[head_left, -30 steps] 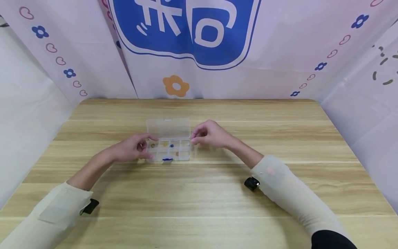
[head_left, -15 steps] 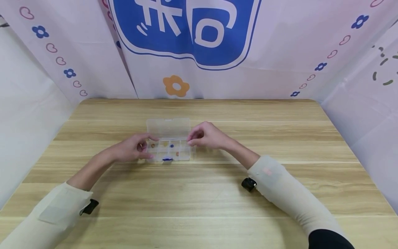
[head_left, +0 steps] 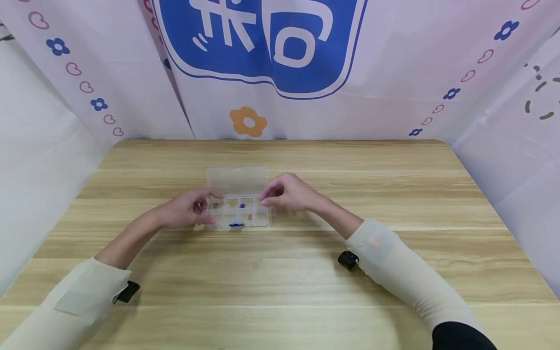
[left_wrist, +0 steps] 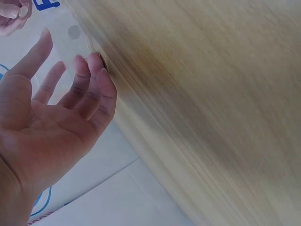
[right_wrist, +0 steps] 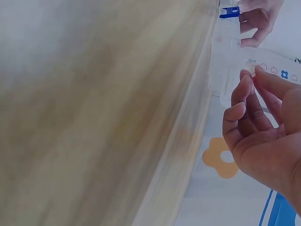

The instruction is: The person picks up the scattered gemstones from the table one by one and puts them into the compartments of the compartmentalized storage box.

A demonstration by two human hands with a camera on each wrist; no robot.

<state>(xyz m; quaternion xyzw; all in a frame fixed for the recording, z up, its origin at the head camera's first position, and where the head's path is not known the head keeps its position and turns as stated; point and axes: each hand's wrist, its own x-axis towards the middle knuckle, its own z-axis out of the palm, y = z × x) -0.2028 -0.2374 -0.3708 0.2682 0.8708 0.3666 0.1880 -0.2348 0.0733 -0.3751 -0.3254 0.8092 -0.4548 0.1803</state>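
Observation:
A clear plastic compartment box [head_left: 261, 219] lies on the table with its lid [head_left: 237, 180] raised at the back. My left hand [head_left: 185, 209] holds its left end, thumb at the near side and index finger at the far side. Over the box's right end, my right hand [head_left: 289, 192] pinches a small, clear, bead-like piece [right_wrist: 250, 68] between thumb and index finger. Inside the compartments are a brown bead [head_left: 216, 205], a yellow one [head_left: 233, 203], a blue bead [head_left: 242, 206] and an orange one [head_left: 250, 217]. A blue latch [head_left: 236, 224] sits on the front edge.
The wooden table [head_left: 280, 277] extends on all sides of the box. Behind it hangs a white cloth backdrop [head_left: 372, 107] with printed flowers and a blue sign. Black wrist cameras [head_left: 348, 260] are strapped to both sleeves.
My right hand has shifted left, from beside the box's right edge to over its back right compartment. The left hand and the box stay in place.

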